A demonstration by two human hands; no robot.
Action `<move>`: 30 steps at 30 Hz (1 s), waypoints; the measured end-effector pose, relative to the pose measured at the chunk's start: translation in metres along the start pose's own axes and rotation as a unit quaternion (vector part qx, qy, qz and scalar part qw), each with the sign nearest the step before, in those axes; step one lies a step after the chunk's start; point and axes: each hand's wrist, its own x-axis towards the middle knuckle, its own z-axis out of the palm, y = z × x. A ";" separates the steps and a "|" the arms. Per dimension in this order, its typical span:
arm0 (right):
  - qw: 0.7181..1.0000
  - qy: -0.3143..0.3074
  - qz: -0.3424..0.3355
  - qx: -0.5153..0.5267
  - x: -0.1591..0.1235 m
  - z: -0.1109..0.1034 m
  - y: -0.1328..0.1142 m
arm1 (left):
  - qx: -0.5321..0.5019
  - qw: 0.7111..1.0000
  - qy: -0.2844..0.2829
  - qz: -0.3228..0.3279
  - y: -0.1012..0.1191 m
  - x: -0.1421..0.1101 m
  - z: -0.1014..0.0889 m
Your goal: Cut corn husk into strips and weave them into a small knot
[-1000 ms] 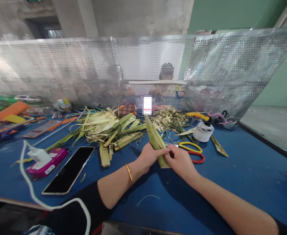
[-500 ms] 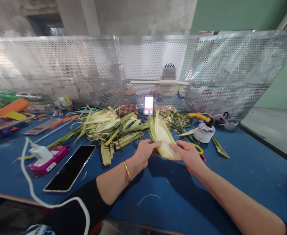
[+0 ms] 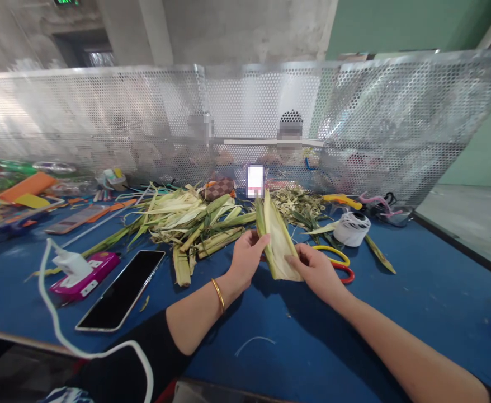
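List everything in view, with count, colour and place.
held corn husk: 1, pale green, between both hands
husk piles: 2, green-cream, mid-table
loose husk strip: 1, green-brown, right
scissors: 1, yellow and red handles, beside right hand
thread spool: 1, white, right
phone: 1, black screen, left
power strip: 1, magenta, left; white plug and cable
checkered pouch: 1, brown, behind left pile
plastic bottles: several, green and clear, far left
table: 1, blue, underneath
perforated screen: 1, silver, behind table
people: at least 2, blurred, behind screen
small clutter: uncountable, mixed, table's far edge
bangle: 1, gold, left wrist
left hand, right hand: 2, bare, centre
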 end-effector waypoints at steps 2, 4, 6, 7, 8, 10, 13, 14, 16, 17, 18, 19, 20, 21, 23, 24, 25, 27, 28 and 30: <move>1.000 0.000 0.013 0.026 -0.001 0.001 -0.002 | -0.017 1.000 0.005 0.001 0.000 0.003 -0.001; 0.991 -0.024 0.062 0.114 -0.002 0.001 -0.005 | -0.038 0.999 -0.006 -0.019 0.001 0.005 -0.003; 0.969 -0.057 0.115 0.212 -0.002 0.000 -0.007 | -0.057 0.997 -0.023 -0.037 0.001 0.006 -0.003; 0.957 -0.069 0.134 0.247 -0.001 -0.001 -0.008 | -0.062 0.997 -0.034 -0.042 0.002 0.006 -0.003; 0.949 -0.075 0.147 0.268 -0.001 -0.001 -0.008 | -0.066 0.996 -0.047 -0.044 0.002 0.006 -0.003; 0.946 -0.071 0.151 0.279 0.000 -0.001 -0.007 | -0.065 0.995 -0.067 -0.042 0.003 0.006 -0.003; 0.973 -0.037 0.102 0.202 0.000 -0.001 -0.004 | -0.017 0.999 -0.033 0.000 0.002 0.007 -0.004; 0.985 -0.021 0.074 0.153 -0.001 0.000 -0.004 | 0.020 0.999 0.004 0.027 0.001 0.008 -0.005; 0.998 0.007 0.019 0.052 -0.002 0.001 -0.003 | 0.110 0.988 0.076 0.083 0.000 0.010 -0.008; 1.000 0.017 -0.003 0.008 -0.003 0.002 -0.003 | 0.154 0.977 0.093 0.110 0.000 0.010 -0.009; 0.999 0.026 -0.020 -0.031 -0.004 0.002 -0.003 | 0.194 0.967 0.094 0.135 0.000 0.010 -0.010; 0.997 0.036 -0.033 -0.067 -0.005 0.002 -0.003 | 0.226 0.958 0.085 0.154 0.001 0.009 -0.010; 0.992 0.050 -0.043 -0.105 -0.006 0.001 -0.003 | 0.250 0.951 0.072 0.166 0.002 0.007 -0.010; 0.986 0.065 -0.053 -0.145 -0.007 0.000 -0.003 | 0.264 0.947 0.062 0.170 0.003 0.004 -0.008; 0.965 0.097 -0.074 -0.232 -0.009 -0.003 -0.003 | 0.253 0.955 0.048 0.144 0.007 -0.002 -0.004; 0.950 0.112 -0.093 -0.275 -0.009 -0.005 -0.002 | 0.222 0.967 0.032 0.118 0.009 -0.005 -0.002; 0.933 0.123 -0.119 -0.317 -0.010 -0.006 -0.002 | 0.174 0.981 0.003 0.090 0.011 -0.009 0.001; 0.893 0.129 -0.186 -0.388 -0.011 -0.006 -0.003 | 0.063 0.995 -0.077 0.032 0.013 -0.013 0.005; 0.874 0.124 -0.222 -0.413 -0.012 -0.005 -0.004 | 0.006 0.994 -0.109 0.008 0.013 -0.015 0.007; 0.846 0.098 -0.282 -0.442 -0.014 0.000 -0.007 | -0.093 0.987 -0.129 -0.040 0.010 -0.014 0.008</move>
